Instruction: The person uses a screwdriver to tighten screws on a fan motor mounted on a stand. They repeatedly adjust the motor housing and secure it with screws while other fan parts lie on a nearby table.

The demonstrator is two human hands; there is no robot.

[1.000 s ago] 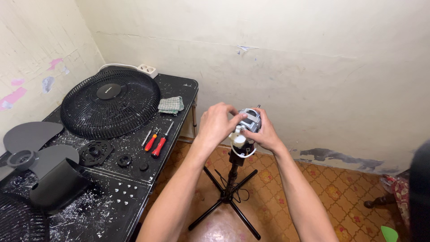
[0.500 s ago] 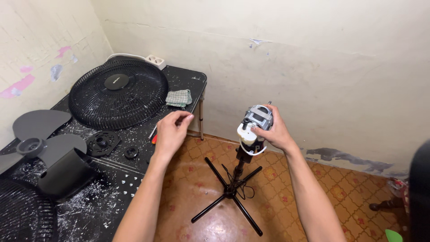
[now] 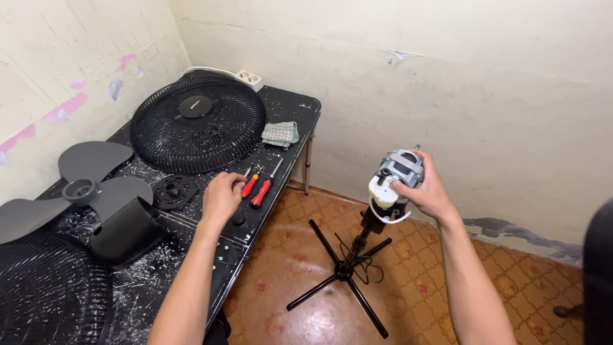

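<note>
While the right hand [image 3: 429,190] was closed around the bare fan motor [image 3: 397,174], gripping its grey metal body from the right side, the left hand [image 3: 222,197] lay on the near edge of the bench [image 3: 290,105], fingers curled loosely downward with nothing visibly held in them. The motor sat on top of a black pole that rose from a cross-shaped stand [image 3: 341,275] on the tiled floor [image 3: 408,287], to the right of the bench and well apart from it, with a dark cord hanging around the pole's lower part. Just beyond the left hand's fingertips lay two red-handled screwdrivers [image 3: 257,186], side by side and angled toward the far wall, and a small black knob [image 3: 238,219] rested just beside the wrist. To the left of the hand was a round black ribbed disc [image 3: 174,190]. Farther off on the bench a black fan grille [image 3: 198,122] lay flat, with a folded green checked cloth [image 3: 280,133] to its right and a white power strip [image 3: 249,78] at the far corner against the wall. At the near left stood a grey fan blade [image 3: 76,188], a black motor housing [image 3: 126,230] in front of it, and a second black grille [image 3: 48,294] at the nearest edge. White dust and flecks covered the bench's dark surface.
</note>
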